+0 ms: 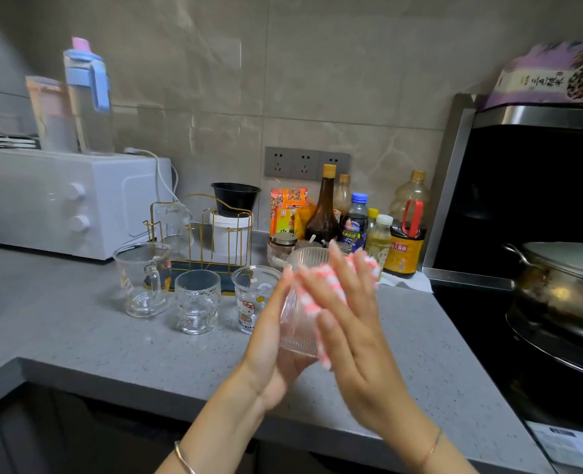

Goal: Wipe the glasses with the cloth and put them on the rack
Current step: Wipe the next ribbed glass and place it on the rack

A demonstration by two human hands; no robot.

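**Caller:** Where is the glass that is being wiped?

**Operator:** Through the head camera I see a clear ribbed drinking glass (297,326) held up over the grey speckled counter (112,343). It is sandwiched between both hands and tilted, with its rim pointing away from me.

**Caller:** How do the hands hold it?

**Operator:** The left hand (269,340) lies along the glass's left side, fingers straight, palm near its base. The right hand (348,323), fingers also straight, presses a pink-and-white checked cloth (370,268) against the right side. Neither hand curls round the glass.

**Caller:** And the rack?

**Operator:** The gold wire rack (215,234) stands further back on the left, with a second ribbed glass (174,224) on it. In front of it three more stand on the counter: a clear handled mug (143,278), a short clear tumbler (197,301) and a clear cup printed with a cartoon cat (252,295). The cup is just behind the left hand.
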